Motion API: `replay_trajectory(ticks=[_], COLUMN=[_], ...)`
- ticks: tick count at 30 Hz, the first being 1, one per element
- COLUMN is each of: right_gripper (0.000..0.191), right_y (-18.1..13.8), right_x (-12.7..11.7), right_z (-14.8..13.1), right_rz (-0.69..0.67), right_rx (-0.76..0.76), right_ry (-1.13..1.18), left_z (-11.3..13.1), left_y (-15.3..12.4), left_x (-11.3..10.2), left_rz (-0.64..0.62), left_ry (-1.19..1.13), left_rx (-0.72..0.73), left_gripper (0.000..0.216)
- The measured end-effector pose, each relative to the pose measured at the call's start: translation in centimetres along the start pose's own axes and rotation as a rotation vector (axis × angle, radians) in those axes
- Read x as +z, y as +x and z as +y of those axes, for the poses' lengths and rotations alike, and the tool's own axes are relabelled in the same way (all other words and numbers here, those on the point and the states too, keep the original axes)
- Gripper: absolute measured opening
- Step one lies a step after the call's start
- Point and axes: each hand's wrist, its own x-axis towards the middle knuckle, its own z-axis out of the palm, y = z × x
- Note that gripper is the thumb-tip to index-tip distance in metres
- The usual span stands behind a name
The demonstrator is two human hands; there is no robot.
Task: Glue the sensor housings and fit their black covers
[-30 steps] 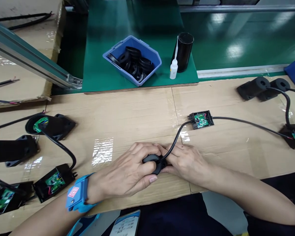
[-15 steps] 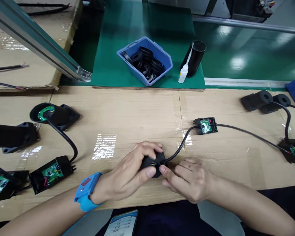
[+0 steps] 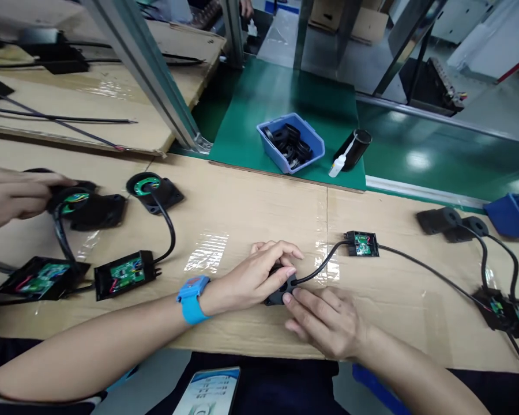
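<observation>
My left hand [image 3: 262,276] is closed around a small black plastic housing [image 3: 278,296], thumb across its top and index finger stretched out above it. On its near right edge press the thumb and fingers of my right hand [image 3: 331,320], closed against the same housing. My fingers hide much of the part. From its right side a black cable [image 3: 322,268] curves up to an open black box [image 3: 363,244] with a green circuit board in it. A blue wrist strap [image 3: 193,300] is on my left wrist.
Another person's hand [image 3: 17,196] touches a black housing [image 3: 97,210] at the left. Open circuit-board boxes [image 3: 125,275] lie nearby. A blue bin [image 3: 292,144] of black rings, a white bottle [image 3: 337,165] and a black cylinder [image 3: 358,148] stand behind. More cabled housings [image 3: 439,221] lie right.
The view has swung left and upward. My left index finger has lifted off the housing and stretched out. Another person's hand has come into view at the left.
</observation>
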Motion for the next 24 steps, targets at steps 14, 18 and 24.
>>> replay_trajectory(ticks=[14, 18, 24], right_gripper=[0.027, 0.031, 0.038], right_y=[0.8, 1.0, 1.6], right_x=[2.2, 2.6, 3.7], right_z=[-0.6, -0.3, 0.0], right_rz=[0.005, 0.026, -0.112], right_rx=[0.006, -0.012, 0.047], right_ry=[-0.083, -0.187, -0.216], left_z=[-1.4, -2.5, -5.9], left_y=[-0.7, -0.8, -0.7], left_x=[-1.2, -0.7, -0.7], left_rz=[-0.090, 0.008, 0.096], left_ry=[0.113, 0.238, 0.277], left_rx=[0.220, 0.300, 0.270], left_gripper=[0.018, 0.022, 0.047])
